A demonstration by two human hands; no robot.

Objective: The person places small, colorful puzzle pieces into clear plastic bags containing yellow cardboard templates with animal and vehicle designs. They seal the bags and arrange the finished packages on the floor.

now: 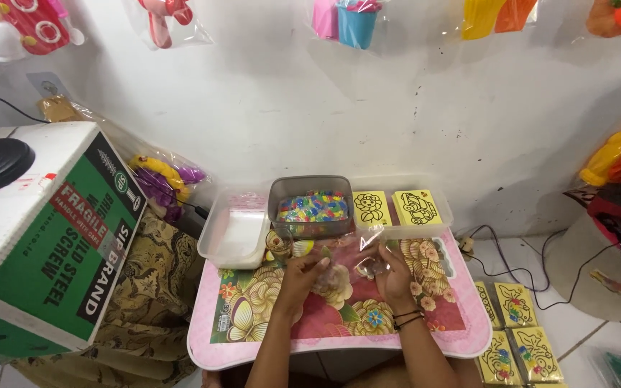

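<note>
Over a small pink table (253,345) with a flower-print top, my left hand (302,275) and my right hand (394,275) hold a small clear plastic bag (359,253) between them. The left hand pinches its lower left part; the right hand grips its right side. What the bag contains is too small to tell. Just beyond the hands stands a grey tub (309,190) full of small multicoloured pieces. To its right lie two stacks of yellow picture cards (395,208) in a clear tray.
A clear tray (233,241) with plastic bags sits at the table's back left. A large green-and-white cardboard box (44,237) stands on the left. More yellow cards (515,334) lie on the floor at right, near cables. Bagged toys hang on the white wall.
</note>
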